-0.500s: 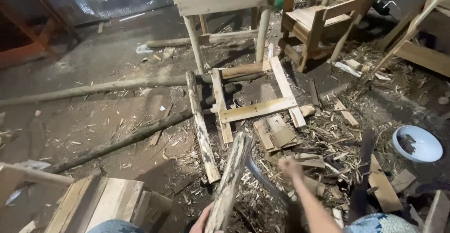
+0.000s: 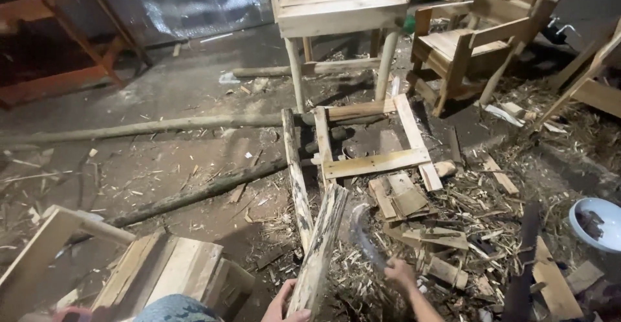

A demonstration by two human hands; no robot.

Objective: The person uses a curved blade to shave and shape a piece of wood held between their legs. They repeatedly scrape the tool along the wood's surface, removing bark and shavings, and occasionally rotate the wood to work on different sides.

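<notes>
My left hand (image 2: 286,306) grips the near end of a rough wooden pole (image 2: 321,246) that stands tilted, its far end resting on the chip-covered floor. My right hand (image 2: 399,273) is closed on the handle of a curved blade (image 2: 361,231), blurred by motion, close to the pole's right side. Just beyond lie a flat wooden frame (image 2: 375,161) and a second pole (image 2: 295,173) on the ground.
Wood chips and offcuts (image 2: 453,231) litter the floor to the right. A wooden stool (image 2: 339,11) and small chairs (image 2: 466,50) stand behind. Long poles (image 2: 149,128) lie across the left. A slatted wooden piece (image 2: 162,270) sits near left; a white bowl (image 2: 598,222) at right.
My right hand with the blade has come down from a raised position toward the pole. The pole and my left hand stay in place.
</notes>
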